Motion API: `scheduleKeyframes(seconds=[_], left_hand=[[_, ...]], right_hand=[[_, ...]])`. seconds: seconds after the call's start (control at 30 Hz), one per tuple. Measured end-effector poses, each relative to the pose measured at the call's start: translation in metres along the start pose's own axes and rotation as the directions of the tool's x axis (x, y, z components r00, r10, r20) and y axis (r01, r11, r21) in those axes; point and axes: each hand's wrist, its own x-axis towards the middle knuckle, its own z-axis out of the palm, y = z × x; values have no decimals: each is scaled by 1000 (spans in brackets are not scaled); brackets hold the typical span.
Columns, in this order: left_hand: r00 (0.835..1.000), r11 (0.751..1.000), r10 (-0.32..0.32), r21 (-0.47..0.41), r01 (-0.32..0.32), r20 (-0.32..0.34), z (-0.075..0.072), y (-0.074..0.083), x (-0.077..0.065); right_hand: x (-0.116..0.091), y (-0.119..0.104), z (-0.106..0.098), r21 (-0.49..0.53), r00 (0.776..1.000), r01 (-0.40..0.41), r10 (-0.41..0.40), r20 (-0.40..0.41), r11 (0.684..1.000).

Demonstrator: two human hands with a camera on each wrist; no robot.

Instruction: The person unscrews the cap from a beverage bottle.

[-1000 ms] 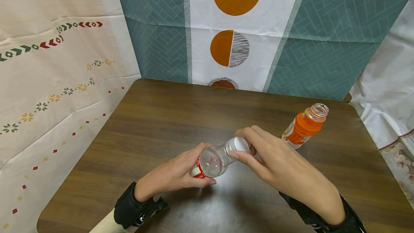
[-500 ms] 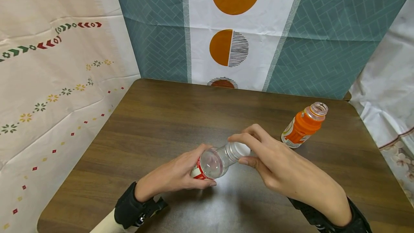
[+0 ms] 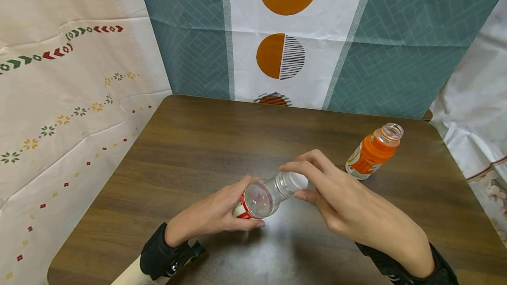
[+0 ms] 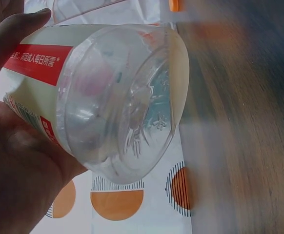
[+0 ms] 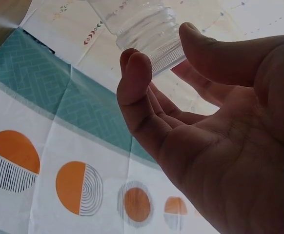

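Low in the centre of the head view, a clear plastic bottle [image 3: 261, 199] tilts above the woodgrain desk [image 3: 198, 144], the left hand [image 3: 214, 212] wrapped round its body. The right hand [image 3: 340, 195] pinches its ridged white cap [image 3: 298, 181] between thumb and finger. The cream label's red band [image 4: 42, 63] reads "满足成人每日所需*"; the round base bears embossed marks. At right stands an uncapped, orange-wrapped bottle [image 3: 374, 151], its print too small to read.
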Motion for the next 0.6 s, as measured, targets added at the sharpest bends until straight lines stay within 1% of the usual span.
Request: scheduleKeyframes(seconds=[0.1,0.33,0.43,0.6], left_hand=[[1000,1000,1,7,-1,-5,-1,0,0],[1000,1000,-2,1,2,1,-1,1,1],[1000,1000,2,9,-2,-4,0,1,1],[1000,1000,2,9,-2,-4,0,1,2]], right_hand=[[-1,1,-1,-7,1000,8,-8,-10,1000],[-7,5,-6,-1,999,-18,18,-26,1000],[-11,7,-8,-26,999,-21,20,-48,999],[-16,8,-11,-59,996,-65,61,-68,996]])
